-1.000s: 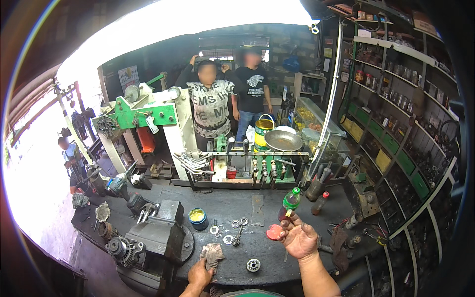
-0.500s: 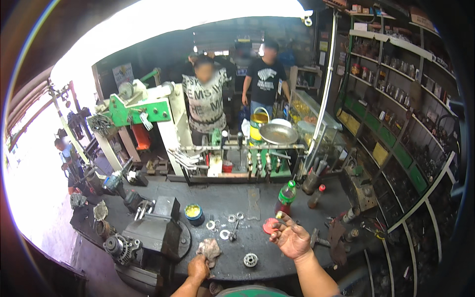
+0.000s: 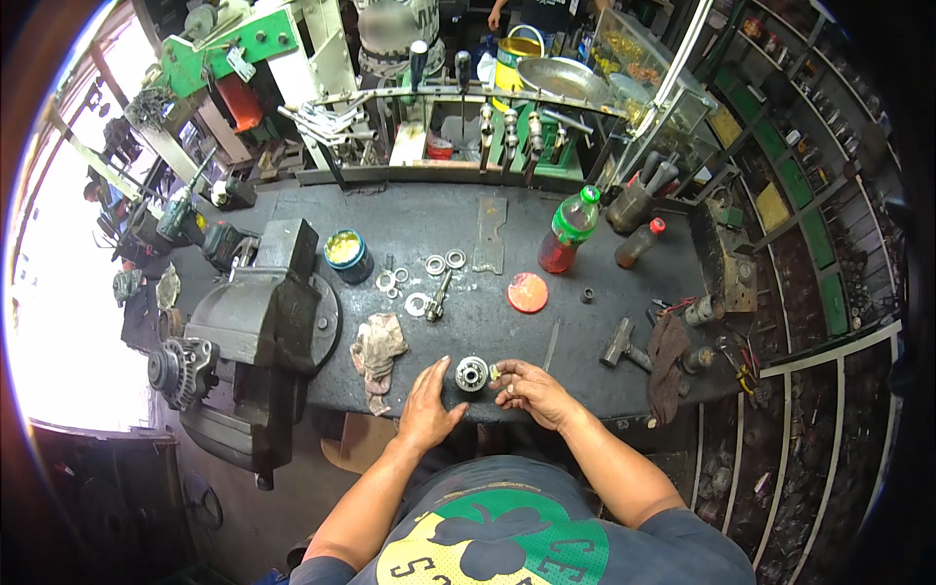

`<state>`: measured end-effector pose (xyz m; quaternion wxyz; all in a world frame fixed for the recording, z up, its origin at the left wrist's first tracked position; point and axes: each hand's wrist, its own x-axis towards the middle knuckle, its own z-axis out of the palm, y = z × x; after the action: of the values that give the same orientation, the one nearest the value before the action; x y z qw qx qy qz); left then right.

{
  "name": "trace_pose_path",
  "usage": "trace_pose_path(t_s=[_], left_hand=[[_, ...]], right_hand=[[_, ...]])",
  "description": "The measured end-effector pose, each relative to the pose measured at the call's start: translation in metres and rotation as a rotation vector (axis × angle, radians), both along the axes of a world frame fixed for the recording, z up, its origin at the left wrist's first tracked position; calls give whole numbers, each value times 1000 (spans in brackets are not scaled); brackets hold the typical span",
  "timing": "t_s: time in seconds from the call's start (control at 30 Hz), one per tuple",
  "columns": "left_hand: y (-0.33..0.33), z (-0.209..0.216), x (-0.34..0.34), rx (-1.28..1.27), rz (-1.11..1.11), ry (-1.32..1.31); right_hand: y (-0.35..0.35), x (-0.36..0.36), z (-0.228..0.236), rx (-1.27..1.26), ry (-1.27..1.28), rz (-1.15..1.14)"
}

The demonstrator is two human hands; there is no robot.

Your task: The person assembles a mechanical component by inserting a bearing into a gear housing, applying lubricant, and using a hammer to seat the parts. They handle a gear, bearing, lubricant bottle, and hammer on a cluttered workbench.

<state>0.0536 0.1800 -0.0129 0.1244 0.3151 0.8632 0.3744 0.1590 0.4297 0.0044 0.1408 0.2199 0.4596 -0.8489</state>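
Note:
A round metal part like a bearing (image 3: 472, 373) lies near the bench's front edge, between my hands. My left hand (image 3: 427, 408) is open at its left side, fingers stretched forward and thumb spread. On the other side, my right hand (image 3: 531, 392) has curled fingers with a dab of yellow grease (image 3: 494, 372) at the tips, close to the part's rim. A round red lid (image 3: 527, 292) lies farther back. Left of my left hand is a crumpled rag (image 3: 377, 353). An open tub (image 3: 347, 255) of yellow grease stands beyond it, beside several metal rings (image 3: 435, 264) and a small shaft-like part (image 3: 439, 300).
A large vise (image 3: 255, 310) takes up the bench's left side, with an alternator-like part (image 3: 182, 372) beside it. Toward the back right stand a green-capped bottle (image 3: 569, 232) and a smaller red-capped bottle (image 3: 639, 244). A hammer (image 3: 624, 343) and dark cloth (image 3: 669, 363) lie at right.
The red lid has left my right hand and lies on the bench. My left hand has let go of the rag. Both hands have come to the round metal part, and the view has tipped down.

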Motion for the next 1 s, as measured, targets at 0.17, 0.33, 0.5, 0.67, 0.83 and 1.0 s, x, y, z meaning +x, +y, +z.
trace_pose_path(t_s=[0.17, 0.33, 0.5, 0.67, 0.83, 1.0], left_hand=[[33, -13, 3, 31, 41, -83], [40, -24, 3, 41, 65, -26], [38, -26, 5, 18, 81, -36], [38, -22, 5, -7, 89, -44], [40, -19, 3, -22, 75, -42], [39, -19, 4, -39, 85, -36]], right_hand=[[-4, -9, -29, 84, -21, 81], [-11, -10, -38, 385, 27, 147], [-16, -7, -20, 1141, 222, 373], [-25, -4, 16, 1713, 311, 621], [-33, 6, 17, 2072, 397, 789], [-26, 0, 24, 1985, 415, 783]])
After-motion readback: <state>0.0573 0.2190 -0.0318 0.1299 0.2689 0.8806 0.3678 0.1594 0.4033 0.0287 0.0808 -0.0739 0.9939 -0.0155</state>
